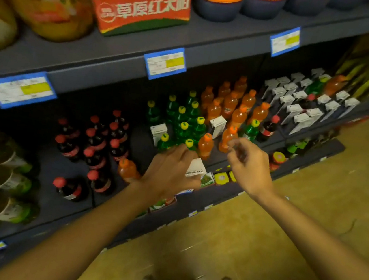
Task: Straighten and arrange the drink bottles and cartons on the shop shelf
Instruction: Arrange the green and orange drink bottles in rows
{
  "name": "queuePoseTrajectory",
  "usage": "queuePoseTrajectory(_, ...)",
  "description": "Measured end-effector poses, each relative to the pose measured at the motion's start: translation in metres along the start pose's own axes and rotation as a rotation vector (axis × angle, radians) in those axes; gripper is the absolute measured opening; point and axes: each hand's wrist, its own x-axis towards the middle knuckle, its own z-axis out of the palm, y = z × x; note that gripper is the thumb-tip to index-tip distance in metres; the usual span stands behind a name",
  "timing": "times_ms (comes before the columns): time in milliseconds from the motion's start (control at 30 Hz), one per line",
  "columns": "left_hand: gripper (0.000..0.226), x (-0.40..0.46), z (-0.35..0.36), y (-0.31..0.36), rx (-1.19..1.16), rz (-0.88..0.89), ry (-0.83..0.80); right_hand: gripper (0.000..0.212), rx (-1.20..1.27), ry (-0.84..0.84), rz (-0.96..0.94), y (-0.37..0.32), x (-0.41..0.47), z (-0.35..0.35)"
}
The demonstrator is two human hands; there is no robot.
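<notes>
Left hand: the left hand (169, 173) reaches onto the shelf (62, 170) and grips a white carton (196, 168) at the near edge; the hand covers most of the carton, so only its right end with a printed code shows.
Right hand: the right hand (249, 166) hovers just right of it, fingers loosely curled and blurred; whether they pinch anything cannot be told.
Green bottles: the green bottles (184, 128) stand just beyond the left hand, the nearest ones partly hidden by its fingers.
Orange bottles: the orange bottles (230, 106) cluster right of the green; one lone orange bottle (128, 170) sits near the left wrist, half covered.
Cola bottles: the cola bottles (95, 142) stand left in dim light, labels unreadable.
Far cartons: white cartons (300, 105) at far right, blurred.
Price tags: the price tags (165, 63) are too smeared to read.
</notes>
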Motion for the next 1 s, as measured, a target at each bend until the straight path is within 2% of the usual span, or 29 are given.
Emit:
queuePoseTrajectory(200,0.054,0.066,0.032,0.078,0.04,0.096,-0.016,0.009,-0.021,0.089,0.039,0.087,-0.004,-0.089)
queuePoseTrajectory(467,0.047,0.161,0.081,0.193,0.012,0.182,-0.075,0.009,-0.092,0.236,0.148,0.187,-0.011,-0.215)
queuePoseTrajectory(600,0.043,0.192,0.089,0.228,-0.064,0.193,-0.03,0.008,-0.089,0.176,0.17,0.214,0.008,-0.23)
queuePoseTrajectory(767,0.046,0.231,0.11,0.24,-0.079,0.169,-0.035,0.009,-0.055,0.127,0.169,0.245,0.041,-0.227)
queuePoseTrajectory(1000,0.052,0.305,0.139,0.23,-0.139,-0.007,-0.128,0.011,-0.128,-0.002,0.146,0.292,0.126,-0.247)
